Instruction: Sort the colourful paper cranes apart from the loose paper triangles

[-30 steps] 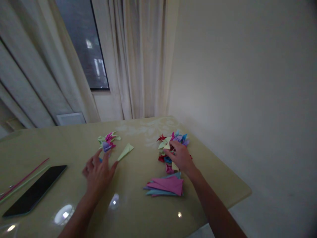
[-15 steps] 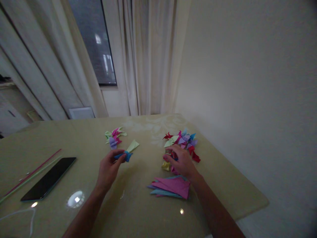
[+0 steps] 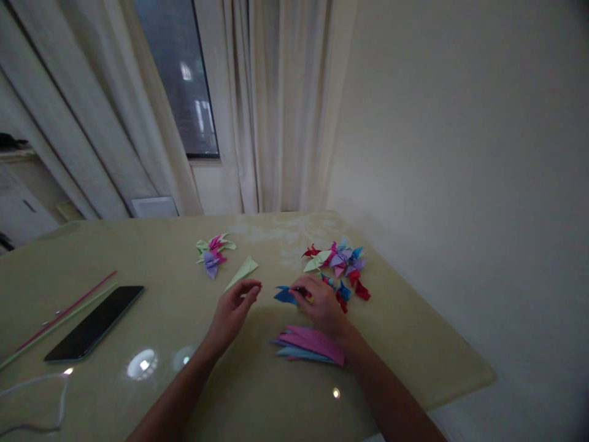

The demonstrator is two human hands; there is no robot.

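My right hand (image 3: 322,305) pinches a folded blue paper piece (image 3: 284,295), which sticks out to the left of the fingertips. It looks like an origami crane. My left hand (image 3: 234,310) is open, its thumb and forefinger slightly apart with nothing between them. Just behind it lies a pale green folded paper strip (image 3: 243,270). A pile of folded paper cranes (image 3: 340,258) in several colours spreads beyond my right hand, which partly hides the nearer ones. In front of that hand lies a stack of pink, blue and purple folded papers (image 3: 308,344).
A smaller group of green, pink and purple paper cranes (image 3: 214,252) lies at the back left. On the left are a black phone (image 3: 96,322), thin pink and green sticks (image 3: 69,313) and a pale cable (image 3: 62,399). The wall (image 3: 437,215) borders the table's right side.
The blue folded paper has passed from my left hand to my right. My left hand has moved right and let go; my right hand has shifted slightly left.
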